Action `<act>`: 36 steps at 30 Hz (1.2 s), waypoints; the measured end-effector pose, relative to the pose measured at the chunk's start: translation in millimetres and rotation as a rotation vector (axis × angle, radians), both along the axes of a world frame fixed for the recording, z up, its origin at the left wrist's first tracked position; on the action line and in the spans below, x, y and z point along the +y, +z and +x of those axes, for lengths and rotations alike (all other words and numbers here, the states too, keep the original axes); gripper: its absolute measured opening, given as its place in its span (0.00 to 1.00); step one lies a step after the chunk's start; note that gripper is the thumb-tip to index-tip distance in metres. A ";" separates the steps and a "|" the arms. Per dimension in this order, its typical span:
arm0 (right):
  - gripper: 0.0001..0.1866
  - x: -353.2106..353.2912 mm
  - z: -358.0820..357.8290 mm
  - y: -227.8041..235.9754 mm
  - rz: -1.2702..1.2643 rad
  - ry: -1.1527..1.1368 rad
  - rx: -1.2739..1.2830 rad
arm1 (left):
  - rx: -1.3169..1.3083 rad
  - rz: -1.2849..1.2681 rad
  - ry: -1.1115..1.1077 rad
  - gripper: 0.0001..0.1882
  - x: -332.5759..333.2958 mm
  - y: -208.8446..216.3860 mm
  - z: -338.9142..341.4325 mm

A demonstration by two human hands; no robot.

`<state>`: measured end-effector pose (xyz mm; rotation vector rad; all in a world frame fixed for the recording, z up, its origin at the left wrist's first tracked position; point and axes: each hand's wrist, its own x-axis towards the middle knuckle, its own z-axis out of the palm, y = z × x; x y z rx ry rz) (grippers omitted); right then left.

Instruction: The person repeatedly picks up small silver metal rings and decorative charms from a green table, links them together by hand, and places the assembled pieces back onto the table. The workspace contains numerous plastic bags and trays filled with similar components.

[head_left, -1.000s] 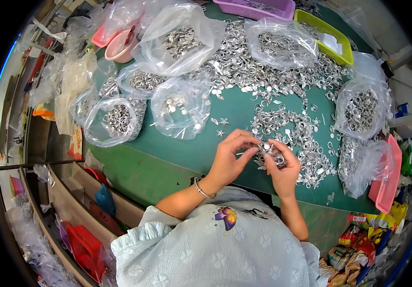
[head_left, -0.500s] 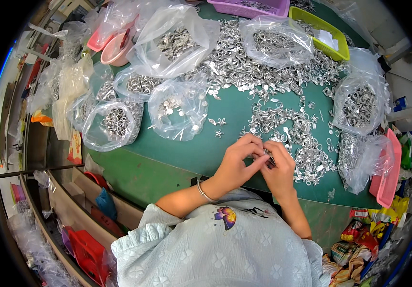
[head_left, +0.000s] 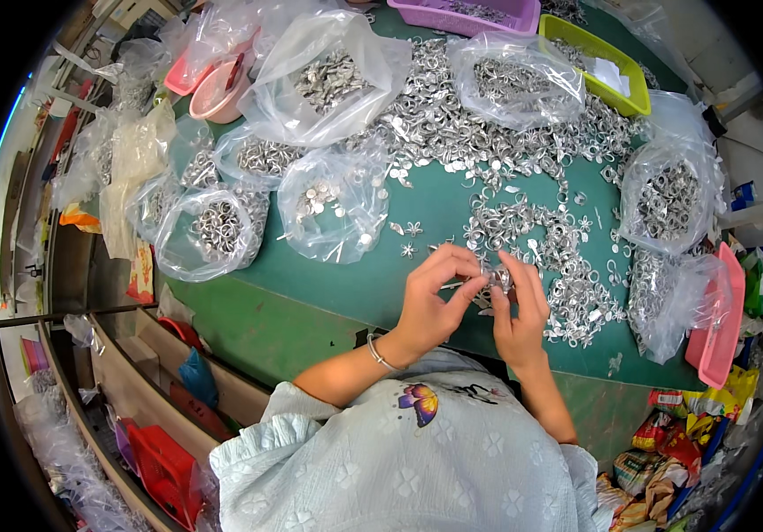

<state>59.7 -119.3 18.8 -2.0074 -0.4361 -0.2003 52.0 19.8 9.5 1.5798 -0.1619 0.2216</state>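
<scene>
Left hand (head_left: pixel 435 297) in a narrow pinch, right hand (head_left: pixel 521 312) loosely curled, small silvery pieces (head_left: pixel 499 280) held between them just over the table's near edge; exact count and shape hidden by fingers. Looks like close fingertip handling, so next move calls for a steady right grip while the left works. Beyond: loose metal parts (head_left: pixel 575 297), then the open clear bag (head_left: pixel 520 106).

Bright, diffuse light, glare on clear bags (head_left: pixel 328 229), curved edges, black corners.
</scene>
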 end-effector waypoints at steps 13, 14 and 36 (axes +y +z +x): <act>0.14 -17.5 11.0 -24.0 -0.098 0.164 -0.270 | 0.817 -0.845 -0.368 0.08 6.1 -17.5 1.6; 0.14 -17.7 13.2 -24.2 -0.111 0.160 -0.288 | 0.792 -0.818 -0.381 0.09 6.5 -19.8 1.6; 0.11 -21.3 4.1 -12.4 0.298 0.289 0.469 | 0.285 -0.283 -0.216 0.17 4.3 10.2 3.6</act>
